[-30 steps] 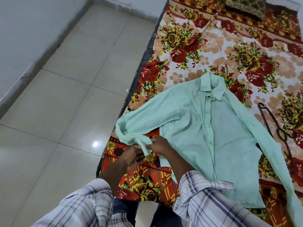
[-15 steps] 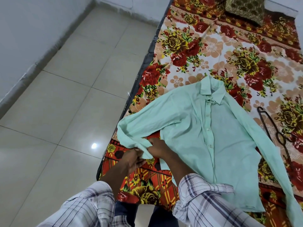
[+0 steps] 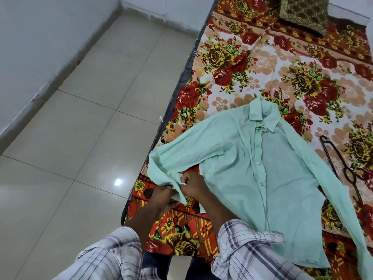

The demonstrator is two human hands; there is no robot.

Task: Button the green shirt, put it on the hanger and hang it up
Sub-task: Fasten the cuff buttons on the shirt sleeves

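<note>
On bedsheet point(image 3: 262, 63), left hand point(image 3: 161, 197) and right hand point(image 3: 194, 183) pinch shirt cuff point(image 3: 179, 196).

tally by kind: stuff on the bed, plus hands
shirt: 1
hanger: 1
cushion: 1
hands: 2 (left hand, right hand, both pinching the shirt's cuff)
Total: 5
</note>
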